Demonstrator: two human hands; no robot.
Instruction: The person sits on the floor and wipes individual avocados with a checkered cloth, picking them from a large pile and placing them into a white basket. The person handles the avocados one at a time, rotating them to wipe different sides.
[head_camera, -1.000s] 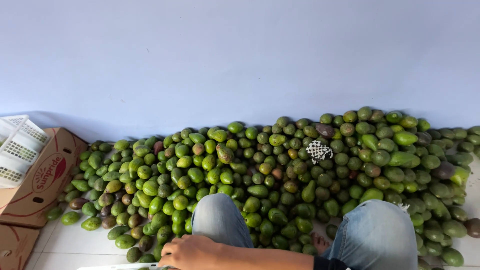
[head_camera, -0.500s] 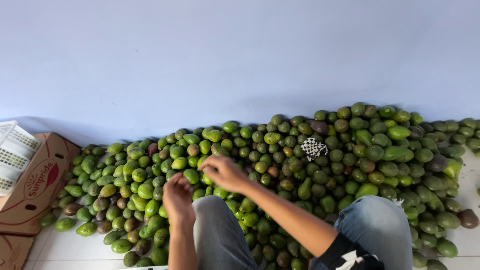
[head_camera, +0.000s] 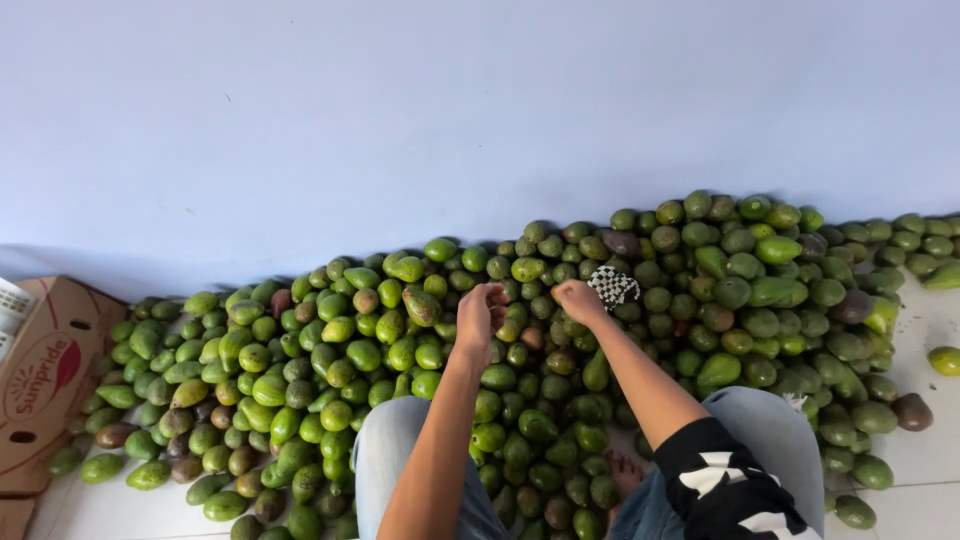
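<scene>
A big heap of green avocados (head_camera: 380, 350), a few of them brown, lies on the floor against a pale blue wall. I sit in front of it with my knees in blue jeans (head_camera: 400, 450). My left hand (head_camera: 480, 315) hovers over the middle of the heap, fingers curled and apart, with nothing seen in it. My right hand (head_camera: 578, 300) rests knuckles-up on the avocados just left of a small black-and-white checked cloth (head_camera: 612, 285). Its fingers are bent down into the fruit and hidden. My right forearm ends in a black-and-white sleeve (head_camera: 730, 480).
A brown cardboard box (head_camera: 45, 380) lies at the left edge of the heap, with a white crate corner (head_camera: 10, 305) behind it. White floor tiles (head_camera: 930, 320) show at the right, with a single loose avocado (head_camera: 943, 360) on them.
Both hands rose from my lap and reached further forward over the heap. The right hand now lies beside the checked cloth, and the left hand has come up alongside it.
</scene>
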